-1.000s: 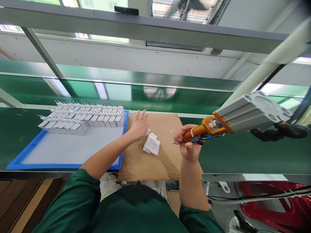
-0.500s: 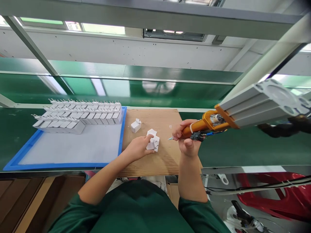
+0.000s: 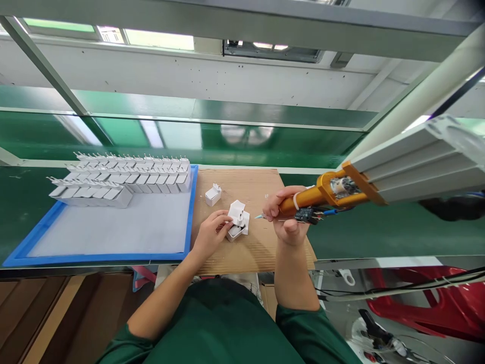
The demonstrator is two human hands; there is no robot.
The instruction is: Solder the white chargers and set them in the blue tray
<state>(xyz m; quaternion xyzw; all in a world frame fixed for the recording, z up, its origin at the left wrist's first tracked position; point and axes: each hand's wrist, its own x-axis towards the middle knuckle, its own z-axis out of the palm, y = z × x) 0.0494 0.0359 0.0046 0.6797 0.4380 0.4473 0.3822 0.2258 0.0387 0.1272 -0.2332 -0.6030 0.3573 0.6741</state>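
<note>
My left hand (image 3: 210, 233) pinches a white plug adapter (image 3: 235, 227) on the cardboard sheet (image 3: 257, 253), tipping it up beside a second white piece. My right hand (image 3: 285, 215) is wrapped round the orange grip of a hanging glue tool (image 3: 322, 194), whose thin tip points left at the adapter from a short distance. Another single white adapter (image 3: 212, 194) stands on the cardboard behind my left hand.
A blue-rimmed tray (image 3: 191, 202) to the left holds several rows of white adapters (image 3: 121, 179) at its far side. A green conveyor belt (image 3: 379, 232) runs behind and to the right. The tool's grey aluminium body (image 3: 417, 156) hangs at right. A red object (image 3: 435, 313) lies below the bench.
My left hand drew back from the far cardboard, leaving one adapter standing there, then came to the near adapter and gripped it. My right hand with the tool shifted slightly left.
</note>
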